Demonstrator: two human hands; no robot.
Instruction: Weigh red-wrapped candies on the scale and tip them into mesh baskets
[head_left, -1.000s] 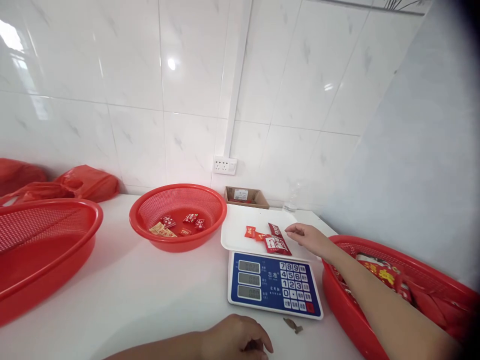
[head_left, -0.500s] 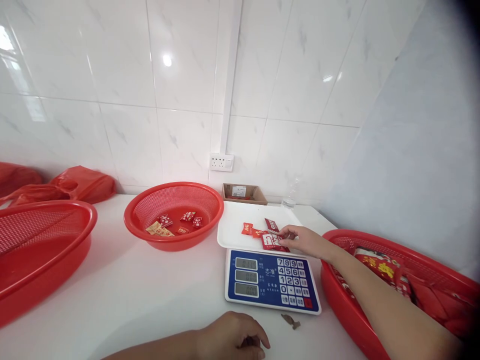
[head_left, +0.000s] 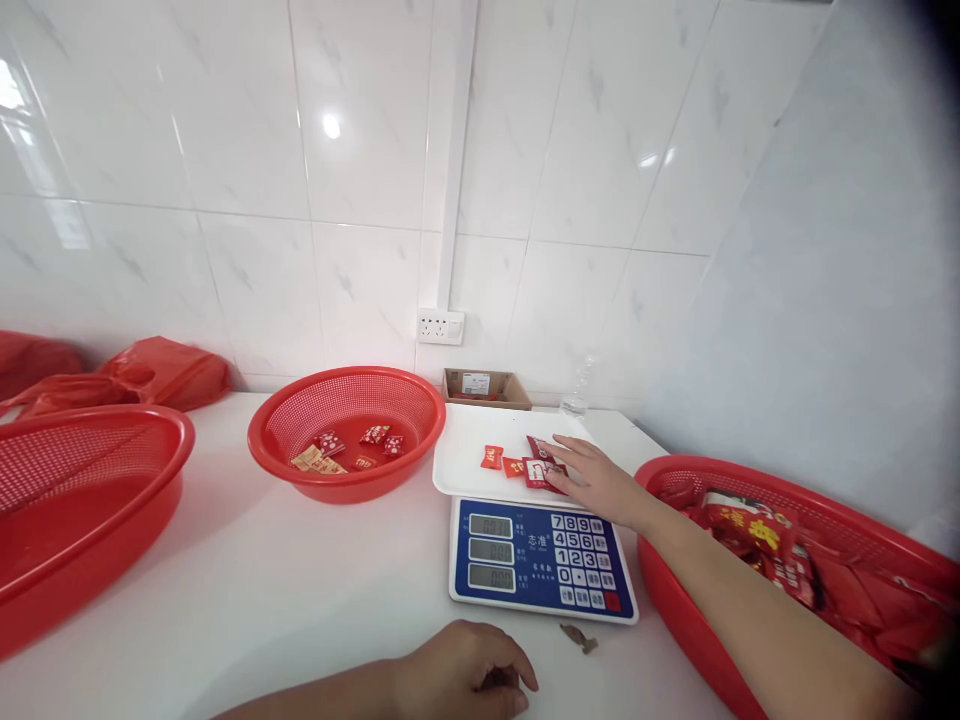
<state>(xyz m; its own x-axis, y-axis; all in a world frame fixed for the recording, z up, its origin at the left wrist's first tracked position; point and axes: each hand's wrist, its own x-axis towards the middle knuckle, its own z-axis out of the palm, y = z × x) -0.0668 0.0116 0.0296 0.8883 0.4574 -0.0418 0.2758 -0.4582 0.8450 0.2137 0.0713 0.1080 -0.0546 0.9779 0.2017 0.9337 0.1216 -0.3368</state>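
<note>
My right hand [head_left: 592,482] reaches over the white tray [head_left: 465,430] of a digital scale, fingers spread and touching small red packets [head_left: 538,472]. Part of these packets is hidden under the fingers. To their left on the tray lie an orange-red packet [head_left: 514,467] and another small red packet [head_left: 492,457]. In front of the tray is the scale's blue panel [head_left: 536,560] with number keys and three displays. My left hand [head_left: 469,672] rests on the white table below the scale, loosely curled, a gap between thumb and forefinger and nothing visible in it.
A red basket [head_left: 345,378] with several small packets stands left of the scale. Another red basket [head_left: 161,430] is at far left, and one full of packets [head_left: 652,590] at right. Behind are a cardboard box [head_left: 514,390], red bags [head_left: 169,370] and a brown scrap [head_left: 577,638] nearer me.
My right hand's fingers have spread out over the packets, where they were bent at a red packet before. The left hand stays nearly still. The view has shifted slightly.
</note>
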